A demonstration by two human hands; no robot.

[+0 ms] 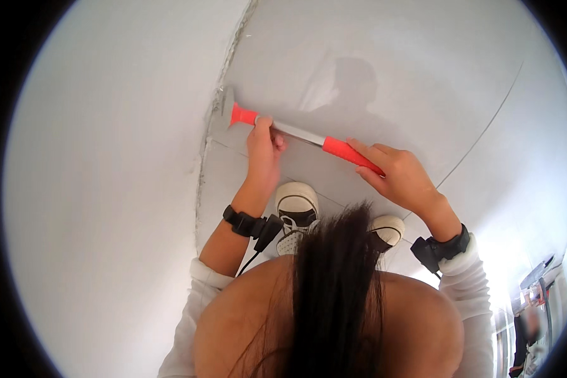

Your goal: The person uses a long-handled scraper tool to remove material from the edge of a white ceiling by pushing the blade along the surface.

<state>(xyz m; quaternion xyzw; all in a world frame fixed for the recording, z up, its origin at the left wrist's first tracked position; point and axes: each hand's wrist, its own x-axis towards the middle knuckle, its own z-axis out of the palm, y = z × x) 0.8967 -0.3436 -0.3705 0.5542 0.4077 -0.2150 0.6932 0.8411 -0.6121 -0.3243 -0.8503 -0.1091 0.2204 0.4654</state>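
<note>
A long-handled scraper (306, 135) with a silver shaft, a red grip and a red head lies slantwise across both hands. My left hand (264, 148) is wrapped round the shaft just behind the red head. My right hand (397, 171) closes over the red grip at the other end, palm down. The flat grey blade (228, 106) is at the rough joint where the white wall (120, 157) meets the grey tiled floor (422, 69). Whether its edge presses into the joint cannot be made out. Each wrist wears a black strap with a small device.
Crumbly residue (203, 157) runs along the foot of the wall. My dark shoes with white toes (297, 200) stand on the tiles close below the tool. Dark hair (334, 290) hangs over the lower middle. Blurred objects (535, 315) show at the lower right rim.
</note>
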